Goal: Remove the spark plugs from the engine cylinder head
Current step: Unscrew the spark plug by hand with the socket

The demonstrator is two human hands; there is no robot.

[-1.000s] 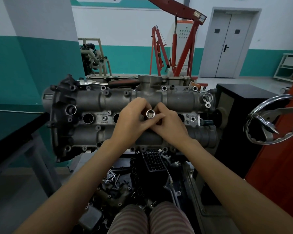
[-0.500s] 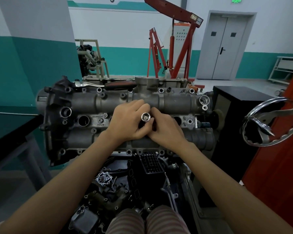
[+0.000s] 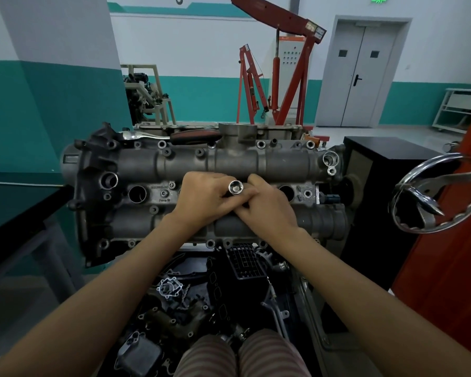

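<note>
Gripping a silver socket (image 3: 235,187) from both sides, the left hand (image 3: 206,198) and right hand (image 3: 269,204) curl their fingers round it, pressed together. It stands upright, open end up, at the cylinder head's (image 3: 152,170) centre; open plug wells lie at nine (image 3: 137,194) and three o'clock (image 3: 286,192).

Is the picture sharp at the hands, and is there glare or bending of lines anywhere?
Head view: left hand, right hand and socket are sharp; glare shows on the socket rim and chrome wheel; the wide lens bows the wall stripe and forearms near the edges.
</note>
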